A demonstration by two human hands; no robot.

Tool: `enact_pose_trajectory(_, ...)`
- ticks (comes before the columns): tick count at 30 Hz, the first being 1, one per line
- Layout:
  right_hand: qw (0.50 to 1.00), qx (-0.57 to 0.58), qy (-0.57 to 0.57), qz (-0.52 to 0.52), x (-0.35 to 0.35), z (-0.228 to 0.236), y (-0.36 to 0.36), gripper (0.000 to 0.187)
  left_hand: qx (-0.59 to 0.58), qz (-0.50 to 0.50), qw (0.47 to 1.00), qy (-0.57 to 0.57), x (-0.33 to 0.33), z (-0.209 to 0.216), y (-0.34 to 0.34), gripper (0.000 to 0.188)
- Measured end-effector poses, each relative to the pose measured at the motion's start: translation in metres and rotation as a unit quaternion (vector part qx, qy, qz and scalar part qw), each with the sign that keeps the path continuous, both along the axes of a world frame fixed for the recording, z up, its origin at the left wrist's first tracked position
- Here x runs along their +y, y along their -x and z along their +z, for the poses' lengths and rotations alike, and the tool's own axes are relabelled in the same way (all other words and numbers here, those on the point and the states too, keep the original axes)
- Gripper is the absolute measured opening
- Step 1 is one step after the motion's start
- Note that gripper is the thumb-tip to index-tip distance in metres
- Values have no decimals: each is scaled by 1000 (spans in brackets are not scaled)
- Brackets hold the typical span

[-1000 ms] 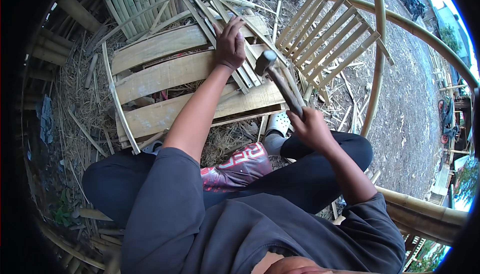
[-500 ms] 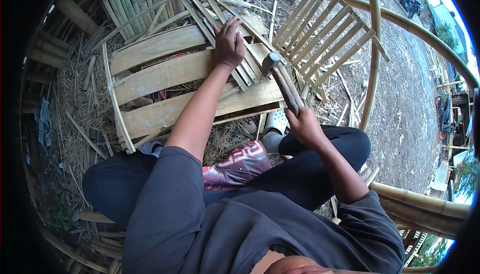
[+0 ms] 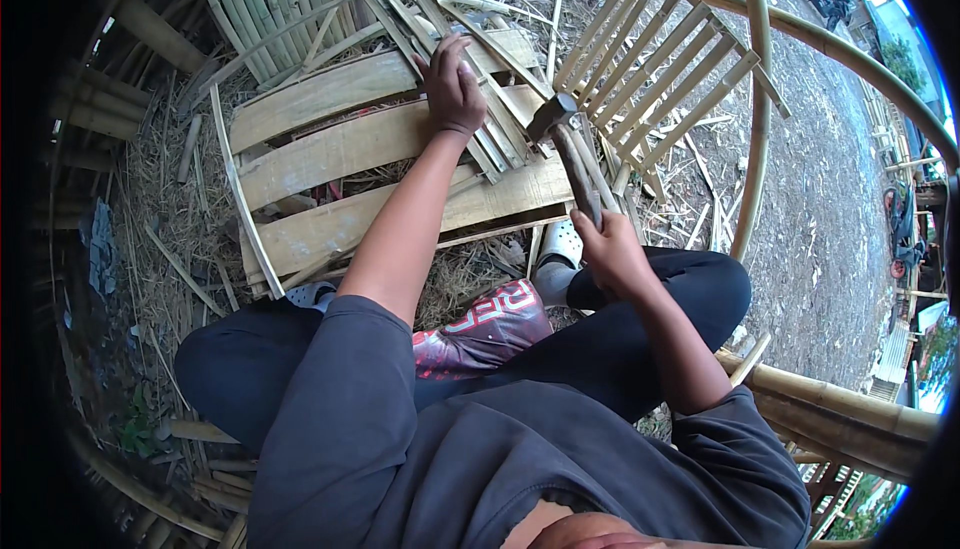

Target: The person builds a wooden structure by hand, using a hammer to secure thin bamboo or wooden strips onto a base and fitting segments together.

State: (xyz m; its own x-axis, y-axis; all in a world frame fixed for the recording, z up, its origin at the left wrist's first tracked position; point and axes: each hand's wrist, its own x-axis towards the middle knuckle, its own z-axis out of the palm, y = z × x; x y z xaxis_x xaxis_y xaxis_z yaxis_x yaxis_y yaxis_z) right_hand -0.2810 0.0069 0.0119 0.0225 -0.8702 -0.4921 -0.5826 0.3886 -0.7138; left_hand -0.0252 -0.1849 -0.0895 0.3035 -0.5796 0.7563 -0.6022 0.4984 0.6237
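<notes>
My right hand [image 3: 611, 249] is closed round the wooden handle of a hammer [image 3: 577, 164]. Its dark metal head is raised over the right end of a low slatted wooden bench [image 3: 330, 224]. Across this bench lie several long narrow bamboo strips [image 3: 497, 141], slanting away to the far left. My left hand [image 3: 455, 94] is on the strips, fingers bent over them with the back of the hand toward me. Its fingertips are partly hidden, so anything small beneath them does not show. The hammer head and my left hand are apart.
A slatted bamboo panel [image 3: 665, 69] leans right of the bench, inside a curved bamboo pole [image 3: 757, 119]. Another bamboo panel [image 3: 270, 19] stands at the far left. Bamboo shavings litter the ground [image 3: 195, 234]. A thick bamboo rail [image 3: 850, 409] runs at my right side.
The hammer head has turned slightly and remains raised. My left hand has shifted a little to the left along the strips. The whole view has moved slightly.
</notes>
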Motion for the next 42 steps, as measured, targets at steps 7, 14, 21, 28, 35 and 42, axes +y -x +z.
enact_pose_trajectory(7,999,-7,52,5,-20,71,-11,44,-34,42,994,-91,5,2,-10,38)
enact_pose_trajectory(14,997,37,69,-24,-11,-43,18,46,-82,78,983,-146,-3,-4,2,46)
enact_pose_trajectory(21,986,-70,53,-140,-26,-2,24,42,-193,129,950,-210,0,4,7,72)
enact_pose_trajectory(28,977,-86,22,-193,-26,-10,34,42,-130,108,946,-277,0,5,6,71)
enact_pose_trajectory(35,980,-87,27,-179,-23,-15,34,43,-251,57,952,-168,4,8,6,56)
enact_pose_trajectory(42,981,-106,31,-160,-26,-11,27,40,-407,-272,850,-195,4,11,-5,46)
